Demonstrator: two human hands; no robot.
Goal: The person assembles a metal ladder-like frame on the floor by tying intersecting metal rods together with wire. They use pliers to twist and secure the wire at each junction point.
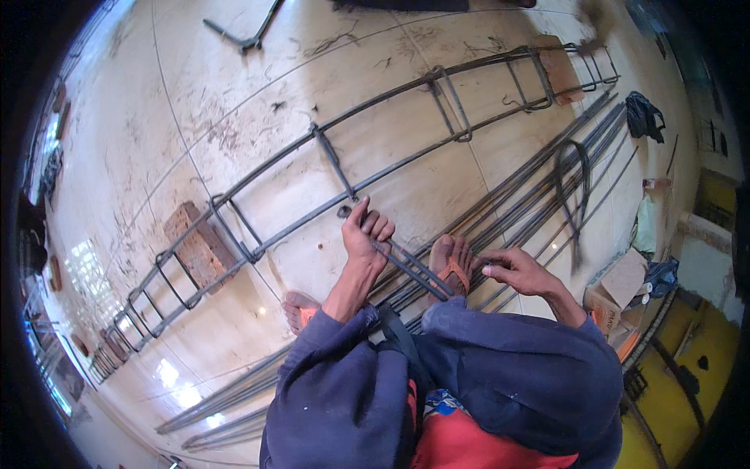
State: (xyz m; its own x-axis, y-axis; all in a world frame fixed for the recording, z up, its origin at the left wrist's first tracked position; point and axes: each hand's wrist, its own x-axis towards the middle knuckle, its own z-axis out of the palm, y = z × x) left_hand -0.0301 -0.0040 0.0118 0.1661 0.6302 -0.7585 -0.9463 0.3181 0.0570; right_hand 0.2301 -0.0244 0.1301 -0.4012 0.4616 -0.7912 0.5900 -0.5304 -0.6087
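Observation:
My left hand (366,238) is closed around a pair of dark metal pincers (414,267). Their rounded head sticks out above my fist, beside the near bar of a long rebar cage (398,166), and the two long handles run down toward my right knee. Square stirrups ring the cage along its length; one stirrup (334,160) meets the near bar just above the pincers' head. By my right foot, my right hand (519,271) has its fingers curled and pinched together. What lies between those fingertips, if anything, is too small to make out.
A brick (197,246) props the cage at left, another brick (558,70) at upper right. Loose steel bars (539,184) pass under my feet, with a bundle of thin wire (574,191) across them. Farther off lie a bent bar tool (248,43) and a cardboard box (617,289).

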